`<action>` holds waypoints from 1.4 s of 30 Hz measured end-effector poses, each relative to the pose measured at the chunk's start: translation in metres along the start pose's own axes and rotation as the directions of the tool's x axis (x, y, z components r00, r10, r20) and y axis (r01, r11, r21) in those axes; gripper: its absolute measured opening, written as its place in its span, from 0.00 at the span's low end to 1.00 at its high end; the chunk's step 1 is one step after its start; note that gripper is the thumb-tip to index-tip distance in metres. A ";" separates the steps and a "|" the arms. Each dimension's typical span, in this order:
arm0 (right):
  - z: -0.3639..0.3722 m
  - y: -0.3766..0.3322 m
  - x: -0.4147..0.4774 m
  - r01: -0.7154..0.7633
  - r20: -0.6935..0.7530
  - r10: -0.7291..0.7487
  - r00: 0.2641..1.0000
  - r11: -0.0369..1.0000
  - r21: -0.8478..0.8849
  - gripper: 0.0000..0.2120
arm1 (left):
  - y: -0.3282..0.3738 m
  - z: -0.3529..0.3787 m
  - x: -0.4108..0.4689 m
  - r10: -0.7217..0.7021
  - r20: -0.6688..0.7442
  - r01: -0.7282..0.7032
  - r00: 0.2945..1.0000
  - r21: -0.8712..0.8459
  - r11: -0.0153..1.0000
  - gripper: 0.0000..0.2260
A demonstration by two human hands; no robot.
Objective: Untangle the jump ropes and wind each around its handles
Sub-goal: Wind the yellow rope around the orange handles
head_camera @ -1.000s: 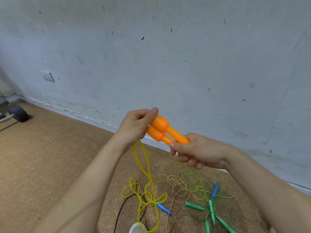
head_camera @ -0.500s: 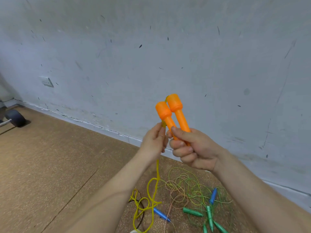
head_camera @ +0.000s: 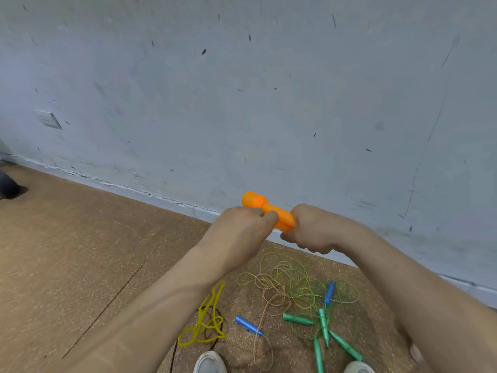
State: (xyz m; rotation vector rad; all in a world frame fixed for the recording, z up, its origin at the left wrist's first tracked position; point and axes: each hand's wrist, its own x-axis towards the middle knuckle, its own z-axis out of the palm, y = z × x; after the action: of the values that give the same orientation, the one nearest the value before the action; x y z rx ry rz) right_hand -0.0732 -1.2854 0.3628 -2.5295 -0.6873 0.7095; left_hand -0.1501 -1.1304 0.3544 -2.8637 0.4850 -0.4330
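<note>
Paired orange handles (head_camera: pixel 265 208) were held level above the floor (head_camera: pixel 80 251). The right hand (head_camera: pixel 312 230) wrapped its fingers fully round their ends, presumably as a winding core. The left hand (head_camera: pixel 242 227) closed on the shafts, any cord inside hidden. The yellow rope (head_camera: pixel 207 319) lay slack below, beside the unsorted tangle (head_camera: pixel 295 286).

Wall (head_camera: pixel 269 103) close ahead; rope tangle (head_camera: pixel 293 292) below; open floor (head_camera: pixel 80 251) leftward
</note>
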 end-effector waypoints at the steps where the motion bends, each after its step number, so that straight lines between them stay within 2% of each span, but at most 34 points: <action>1: -0.002 0.001 -0.003 -0.009 0.038 0.010 0.999 0.999 -0.036 0.11 | 0.001 0.001 -0.001 -0.001 -0.020 0.001 1.000 0.003 1.000 0.16; 6: -0.005 0.006 -0.013 -0.021 0.244 0.083 0.966 0.969 -0.245 0.12 | 0.006 0.004 -0.008 0.133 -0.041 -0.137 0.990 -0.088 0.987 0.10; 9: -0.005 0.010 -0.018 -0.004 0.327 0.107 0.939 0.954 -0.298 0.12 | -0.002 0.005 -0.012 0.099 -0.092 -0.117 0.991 -0.212 0.970 0.08; 12: -0.002 0.011 -0.023 0.053 0.379 0.073 0.922 0.949 -0.311 0.13 | -0.008 0.007 -0.015 0.107 -0.037 -0.114 0.994 -0.323 0.939 0.07; 15: 0.001 0.010 -0.027 0.096 0.465 0.038 0.884 0.960 -0.262 0.15 | -0.013 0.000 -0.013 0.088 0.044 -0.051 0.995 -0.536 0.843 0.05; 17: 0.000 0.009 -0.031 0.118 0.515 0.013 0.857 0.968 -0.221 0.14 | -0.017 -0.007 -0.013 0.017 0.153 0.092 0.988 -0.679 0.729 0.06; 19: -0.004 0.008 -0.034 0.124 0.555 -0.021 0.831 0.981 -0.149 0.13 | -0.021 -0.014 -0.014 -0.039 0.276 0.240 0.960 -0.749 0.618 0.06; 22: -0.010 0.009 -0.035 0.060 0.603 -0.087 0.793 0.996 0.065 0.11 | -0.025 -0.021 -0.013 -0.050 0.264 0.241 0.963 -0.771 0.589 0.07; 24: -0.010 0.011 -0.032 0.025 0.594 -0.120 0.796 0.986 0.166 0.09 | -0.025 -0.025 -0.013 -0.078 0.182 0.188 0.980 -0.740 0.646 0.05; 27: -0.016 0.014 -0.027 0.009 0.483 -0.117 0.868 0.976 0.220 0.07 | -0.033 -0.029 -0.019 -0.088 -0.037 0.049 0.995 -0.594 0.803 0.09; 29: -0.023 0.018 -0.025 -0.023 0.435 -0.093 0.896 0.967 0.254 0.08 | -0.039 -0.033 -0.023 -0.095 -0.067 0.042 0.993 -0.554 0.831 0.10; 30: -0.026 0.019 -0.024 -0.028 0.413 -0.075 0.908 0.971 0.237 0.09 | -0.039 -0.036 -0.024 -0.103 -0.018 0.076 0.994 -0.559 0.826 0.10; 32: -0.026 0.022 -0.021 -0.028 0.319 -0.034 0.947 0.982 0.187 0.10 | -0.035 -0.038 -0.027 -0.093 0.203 0.192 0.975 -0.553 0.811 0.09; 33: -0.026 0.024 -0.018 -0.037 0.246 -0.016 0.969 0.976 0.212 0.10 | -0.033 -0.036 -0.028 -0.090 0.320 0.260 0.943 -0.543 0.799 0.09; 34: -0.027 0.027 -0.016 -0.058 0.177 0.006 0.984 0.954 0.293 0.10 | -0.032 -0.032 -0.030 -0.092 0.409 0.326 0.908 -0.551 0.768 0.09; 35: -0.029 0.031 -0.015 -0.082 0.134 0.029 0.991 0.909 0.409 0.10 | -0.032 -0.028 -0.033 -0.110 0.458 0.398 0.882 -0.600 0.694 0.10; 38: -0.039 0.037 -0.016 -0.139 0.179 0.018 0.984 0.705 0.695 0.09 | -0.046 -0.015 -0.037 -0.281 0.460 0.533 0.842 -0.791 0.300 0.06; 39: -0.042 0.038 -0.019 -0.156 0.224 -0.021 0.974 0.653 0.741 0.09 | -0.054 -0.010 -0.040 -0.283 0.481 0.546 0.830 -0.804 0.235 0.08; 42: -0.043 0.038 -0.025 -0.189 0.378 -0.198 0.904 0.610 0.770 0.09 | -0.065 0.000 -0.047 -0.002 0.606 0.595 0.795 -0.779 0.197 0.23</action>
State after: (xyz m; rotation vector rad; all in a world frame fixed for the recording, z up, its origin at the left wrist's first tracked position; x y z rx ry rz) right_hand -0.0544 -1.3405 0.3860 -1.5318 -0.3602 1.2639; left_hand -0.1735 -1.0540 0.3583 -4.0557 -0.0689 1.0094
